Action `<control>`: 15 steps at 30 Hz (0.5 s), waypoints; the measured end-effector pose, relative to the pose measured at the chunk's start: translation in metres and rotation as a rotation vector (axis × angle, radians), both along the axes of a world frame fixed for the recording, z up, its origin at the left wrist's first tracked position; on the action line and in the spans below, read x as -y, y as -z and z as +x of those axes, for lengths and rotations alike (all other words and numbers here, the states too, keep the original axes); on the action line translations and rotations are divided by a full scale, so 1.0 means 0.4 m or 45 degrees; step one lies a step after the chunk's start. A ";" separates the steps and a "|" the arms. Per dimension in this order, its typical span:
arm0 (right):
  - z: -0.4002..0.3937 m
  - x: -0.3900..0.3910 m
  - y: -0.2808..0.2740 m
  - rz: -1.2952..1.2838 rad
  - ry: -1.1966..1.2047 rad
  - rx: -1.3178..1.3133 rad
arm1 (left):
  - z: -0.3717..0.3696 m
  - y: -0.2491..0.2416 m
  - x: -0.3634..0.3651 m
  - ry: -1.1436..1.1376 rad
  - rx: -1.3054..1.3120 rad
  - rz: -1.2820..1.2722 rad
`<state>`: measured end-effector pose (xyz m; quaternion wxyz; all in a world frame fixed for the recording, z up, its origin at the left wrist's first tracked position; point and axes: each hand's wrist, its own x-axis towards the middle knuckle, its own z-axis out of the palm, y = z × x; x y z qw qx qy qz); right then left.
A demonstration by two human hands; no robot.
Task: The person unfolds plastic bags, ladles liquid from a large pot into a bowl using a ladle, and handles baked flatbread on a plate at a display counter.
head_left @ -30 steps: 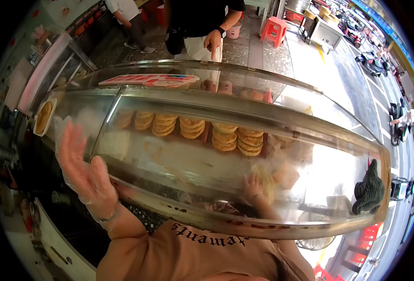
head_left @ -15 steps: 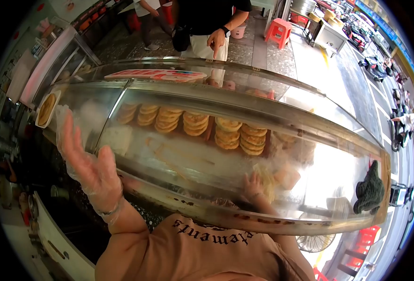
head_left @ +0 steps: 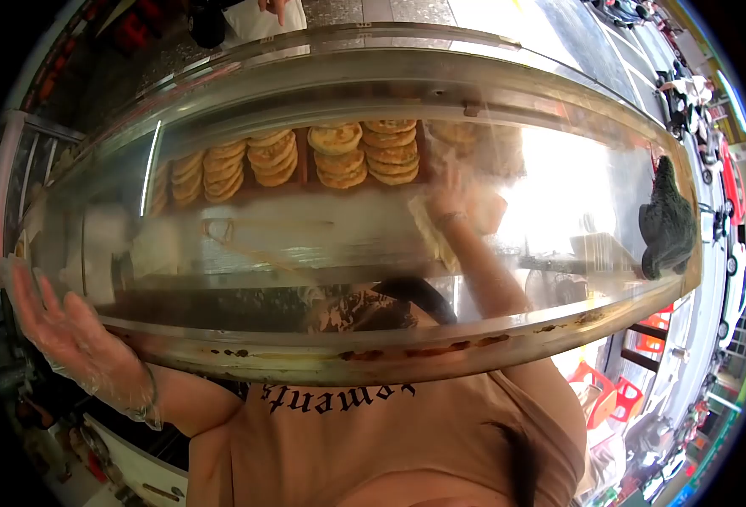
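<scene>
Nearest the camera, the person's left hand [head_left: 69,338], in a thin clear glove, is held up outside the glass display case [head_left: 373,253] with palm spread and fingers apart, holding nothing. The right hand [head_left: 451,196] reaches inside the case, seen blurred through the curved glass; it lies against a pale paper bag [head_left: 436,237], but whether the fingers close on it cannot be told. Just beyond the right hand, stacks of round flatbreads [head_left: 339,156] stand in a row. A dark green cloth [head_left: 665,221] sits at the case's right end. Farthest off, another person's hand [head_left: 273,7] shows above the case.
</scene>
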<state>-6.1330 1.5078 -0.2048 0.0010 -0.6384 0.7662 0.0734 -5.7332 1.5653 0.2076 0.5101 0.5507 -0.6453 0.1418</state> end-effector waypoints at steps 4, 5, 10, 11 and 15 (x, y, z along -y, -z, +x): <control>-0.069 0.044 -0.236 -0.035 0.060 0.965 | 0.007 0.002 0.009 0.032 0.058 0.007; -0.129 0.052 -0.200 -0.213 0.132 1.110 | 0.007 0.002 0.008 0.061 0.055 0.004; -0.460 0.108 -0.191 -1.118 0.760 1.570 | 0.025 0.007 0.009 0.026 0.113 0.000; -0.472 0.101 -0.240 -1.112 0.763 1.563 | 0.027 0.009 0.012 0.009 0.114 -0.020; -0.489 0.087 -0.316 -1.260 0.208 0.796 | 0.039 0.012 0.014 0.051 0.079 -0.039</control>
